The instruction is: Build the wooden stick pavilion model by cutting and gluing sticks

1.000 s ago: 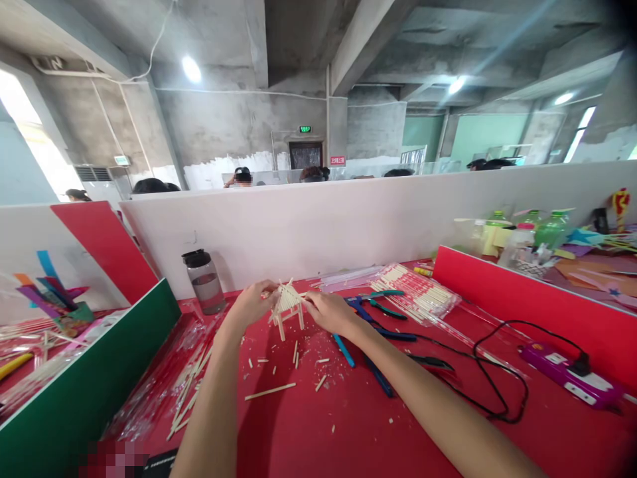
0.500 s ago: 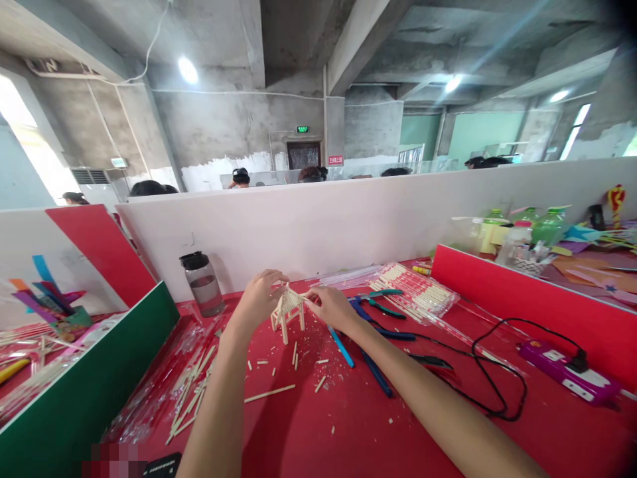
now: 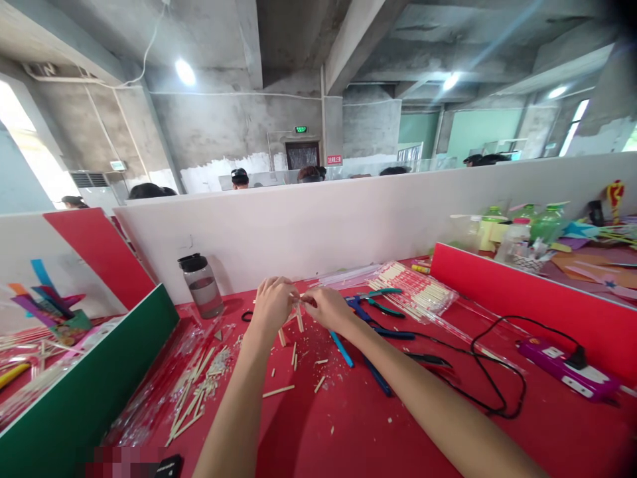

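A small model built of pale wooden sticks stands on the red table, its upper part mostly covered by my hands. My left hand is curled over the model from the left, its fingertips closed at the top and partly hidden. From the right, my right hand meets it there with thumb and fingers pinched together. Whatever small piece sits between the right fingertips is too small to make out. Short cut sticks and crumbs lie in front of the model. A blue stick rests beneath my right wrist.
Right of my hands lie a blue glue gun, green-handled pliers and bagged sticks. A black cord runs to a purple power strip. A water bottle stands back left. Green and red dividers flank the table.
My left hand has moved right and curled closer to my right hand, now covering the model's roof. The right hand has shifted slightly left. A black ring-shaped handle now shows left of the hands.
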